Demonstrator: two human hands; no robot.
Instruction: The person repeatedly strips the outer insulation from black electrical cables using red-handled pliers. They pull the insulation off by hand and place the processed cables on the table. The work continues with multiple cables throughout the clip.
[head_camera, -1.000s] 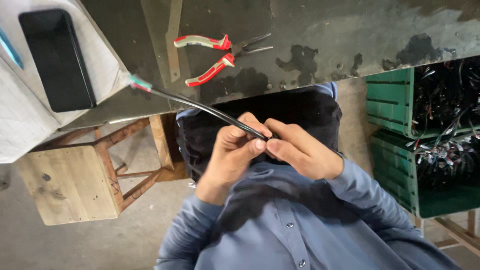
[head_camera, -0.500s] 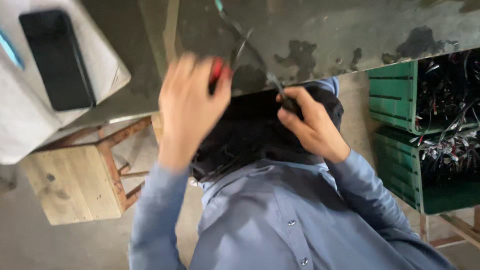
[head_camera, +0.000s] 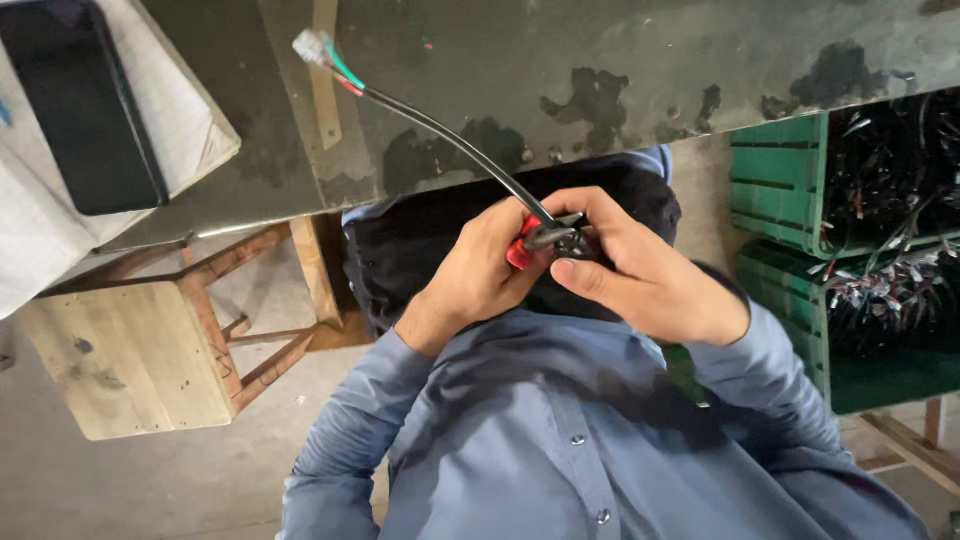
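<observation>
Cable: I see a black sheathed cable (head_camera: 450, 140) rising from between the hands, up and to the left across the bench edge; it is curved, not straight.
Cable end: the far tip carries a small white connector (head_camera: 308, 44) with a green and a red wire showing just below it — it hangs above the bench surface.
Pliers: red-handled pliers (head_camera: 535, 240) sit at the cable's lower end, metal jaws against the black sheath; I cannot tell whether they bite into it.
Left hand: my left hand (head_camera: 480, 275) is clenched around the red handles, thumb on top.
Right hand: my right hand (head_camera: 645, 275) is closed around the lower end of the cable, fingers folded over it, touching the left hand at the pliers.
Bench: the dark, stained bench (head_camera: 600, 60) runs across the top of the view, its edge just above the hands.
Left of bench: a black phone (head_camera: 85, 110) lies on a white padded sheet (head_camera: 190, 130).
Below left: a wooden stool (head_camera: 130, 350) stands on the floor beside my knees.
Right: stacked green crates (head_camera: 780, 180) hold tangles of dark cables — well apart from the hands.
Clothing: blue shirt sleeves, dark lap beneath the hands.
</observation>
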